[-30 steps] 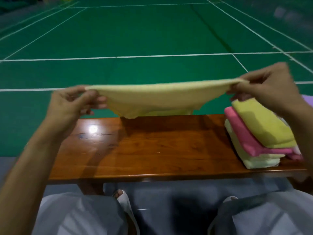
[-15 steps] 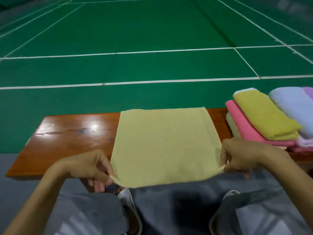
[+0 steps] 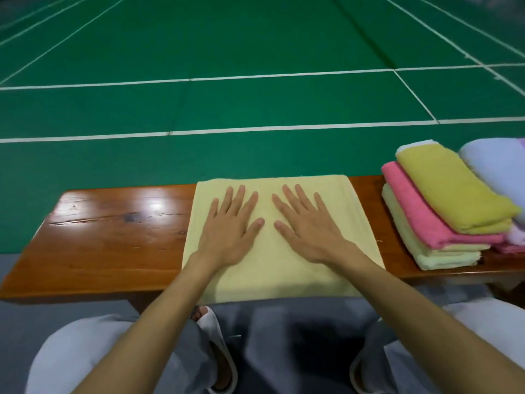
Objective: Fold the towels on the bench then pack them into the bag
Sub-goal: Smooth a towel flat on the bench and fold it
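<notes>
A pale yellow towel (image 3: 352,211) lies spread flat across the middle of the wooden bench (image 3: 113,240), its near edge hanging slightly over the front. My left hand (image 3: 231,226) and my right hand (image 3: 305,226) both rest palm down on it, fingers straight and spread, side by side. On the bench's right end sits a stack of folded towels: mustard yellow (image 3: 451,191) on top, pink (image 3: 423,220) under it, light green (image 3: 426,251) at the bottom. No bag is in view.
More folded towels, pale lilac (image 3: 500,169), lie at the far right edge. The bench's left half is bare wood. Behind the bench stretches a green court floor (image 3: 255,52) with white lines. My knees and white slippers (image 3: 216,345) are below the bench.
The towel, first held stretched in the air, was laid onto the bench. Both hands let go of its near corners and now lie flat on its middle.
</notes>
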A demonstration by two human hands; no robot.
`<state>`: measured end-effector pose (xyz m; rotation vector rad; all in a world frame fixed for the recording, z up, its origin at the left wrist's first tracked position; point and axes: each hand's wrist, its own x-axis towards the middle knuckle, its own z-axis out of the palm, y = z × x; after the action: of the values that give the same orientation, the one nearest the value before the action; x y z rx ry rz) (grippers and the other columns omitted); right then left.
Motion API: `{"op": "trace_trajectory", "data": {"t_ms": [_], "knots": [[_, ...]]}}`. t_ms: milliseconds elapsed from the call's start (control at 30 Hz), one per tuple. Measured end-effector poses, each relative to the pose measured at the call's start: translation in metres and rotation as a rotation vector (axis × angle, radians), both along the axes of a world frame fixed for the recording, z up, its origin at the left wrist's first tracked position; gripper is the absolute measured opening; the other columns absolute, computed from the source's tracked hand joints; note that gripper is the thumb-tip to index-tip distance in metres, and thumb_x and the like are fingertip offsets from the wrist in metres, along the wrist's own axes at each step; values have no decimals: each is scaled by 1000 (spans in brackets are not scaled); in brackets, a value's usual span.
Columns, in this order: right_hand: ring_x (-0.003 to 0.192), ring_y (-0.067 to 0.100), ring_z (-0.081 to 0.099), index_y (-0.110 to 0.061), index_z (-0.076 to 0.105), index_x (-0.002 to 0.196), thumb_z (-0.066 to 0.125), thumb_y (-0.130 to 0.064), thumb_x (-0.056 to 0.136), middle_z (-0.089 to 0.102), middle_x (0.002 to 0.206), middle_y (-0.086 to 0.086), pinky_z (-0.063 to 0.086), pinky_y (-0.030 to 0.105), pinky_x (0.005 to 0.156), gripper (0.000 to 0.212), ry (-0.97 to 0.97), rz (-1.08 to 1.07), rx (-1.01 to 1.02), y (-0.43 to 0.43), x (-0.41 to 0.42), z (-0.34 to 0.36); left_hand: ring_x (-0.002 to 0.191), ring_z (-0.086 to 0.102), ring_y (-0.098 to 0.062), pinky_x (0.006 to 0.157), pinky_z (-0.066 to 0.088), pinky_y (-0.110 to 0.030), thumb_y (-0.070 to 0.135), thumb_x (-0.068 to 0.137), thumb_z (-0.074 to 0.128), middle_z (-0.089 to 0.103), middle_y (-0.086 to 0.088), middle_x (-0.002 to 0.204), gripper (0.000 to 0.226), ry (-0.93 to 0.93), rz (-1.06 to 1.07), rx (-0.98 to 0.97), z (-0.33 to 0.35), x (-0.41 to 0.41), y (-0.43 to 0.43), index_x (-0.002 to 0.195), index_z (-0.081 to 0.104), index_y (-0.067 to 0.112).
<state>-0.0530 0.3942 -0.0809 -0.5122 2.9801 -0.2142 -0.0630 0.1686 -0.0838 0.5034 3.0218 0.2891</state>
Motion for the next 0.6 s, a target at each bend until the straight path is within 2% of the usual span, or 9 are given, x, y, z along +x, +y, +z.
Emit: {"op": "trace_trajectory", "data": {"t_ms": [100, 267, 400, 433, 500, 567, 600], "knots": [[156, 21, -20, -33, -7, 163, 9, -61, 104, -16, 169, -5, -5, 52, 127, 67, 12, -111, 8, 25, -1, 0, 157, -18, -15, 128, -6, -45, 64, 104, 12, -13, 8, 171, 68, 5, 61, -8, -4, 1, -14, 164, 0, 34], [156, 22, -17, -22, -6, 163, 9, -59, 104, -14, 170, -1, -3, 51, 127, 71, 14, -308, 28, 73, -4, 0, 157, -15, -16, 128, -4, -46, 60, 105, 11, -11, 2, 171, 70, 19, 181, 18, -1, 0, -42, 165, 2, 24], [157, 26, -14, -17, -5, 163, 11, -55, 106, -13, 171, 1, -2, 50, 127, 71, -1, -357, 23, 80, -2, 0, 158, -9, -16, 128, -1, -46, 50, 109, 17, -5, 1, 172, 64, 31, 207, 77, -1, 4, -48, 165, 8, 21], [157, 26, -12, -17, -3, 164, 12, -53, 106, -11, 171, 1, -2, 50, 127, 70, 4, -354, 11, 79, -2, 0, 159, -3, -16, 129, 3, -46, 46, 110, 20, 2, 0, 172, 61, 57, 216, 135, 0, 5, -47, 165, 16, 20], [158, 27, -4, -17, 7, 164, 18, -49, 108, -2, 172, 2, 2, 49, 127, 66, 30, -361, -32, 79, -3, 0, 156, 19, -21, 126, 19, -48, 35, 110, 31, 29, -4, 167, 50, 146, 273, 320, 2, 6, -46, 156, 43, 17], [153, 32, 20, -14, 28, 159, 31, -43, 108, 23, 167, 10, 20, 51, 123, 59, 127, -396, -83, 79, -4, 4, 139, 42, -31, 112, 36, -48, 24, 105, 48, 55, -12, 145, 36, 225, 400, 467, 4, 3, -48, 135, 64, 11], [142, 35, 35, -11, 39, 150, 40, -41, 105, 40, 156, 14, 31, 51, 115, 54, 195, -424, -101, 78, -5, 7, 128, 47, -34, 105, 41, -48, 23, 100, 57, 60, -13, 134, 32, 231, 483, 485, 5, 0, -51, 127, 65, 9]]}}
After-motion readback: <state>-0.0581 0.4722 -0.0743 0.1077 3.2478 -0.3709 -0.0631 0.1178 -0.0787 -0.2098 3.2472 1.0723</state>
